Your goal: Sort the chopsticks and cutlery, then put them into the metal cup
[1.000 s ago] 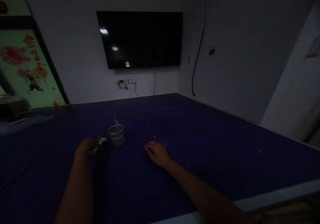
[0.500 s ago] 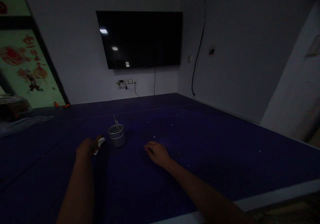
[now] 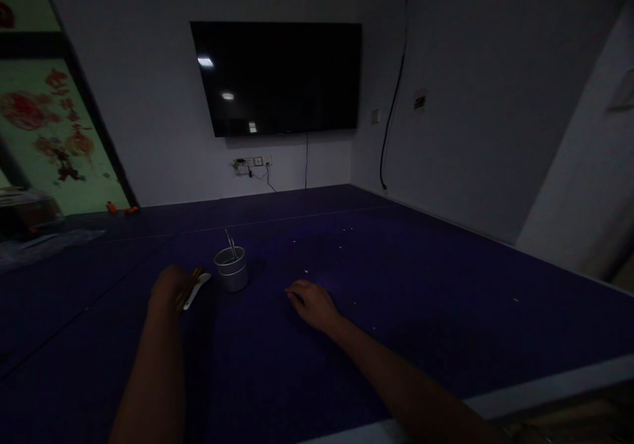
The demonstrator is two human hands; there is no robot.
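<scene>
My left hand (image 3: 168, 287) is at the left, beside several brown sticks that look like chopsticks (image 3: 187, 291). Its fingers are blurred and turned away from me, so their grip is hidden. A white spoon (image 3: 197, 291) lies slanting along the right side of the sticks, its bowl end toward a metal cup. That cup (image 3: 232, 272) stands upright with thin metal utensils (image 3: 230, 242) leaning out of its top. To the right of the cup, my right hand (image 3: 311, 304) rests on the dark blue surface, fingers curled together, with nothing visible in them.
Small white scraps (image 3: 306, 271) are scattered over the blue surface (image 3: 421, 298). Clear plastic wrap (image 3: 64, 239) and small orange items (image 3: 111, 207) lie at the far left. A television (image 3: 282, 77) hangs on the back wall, and a black cable (image 3: 393, 107) runs down near the corner.
The white spoon has turned and shifted slightly, and more of it and the sticks now shows. My left hand has moved a little left and up. My right hand and the cup stay put.
</scene>
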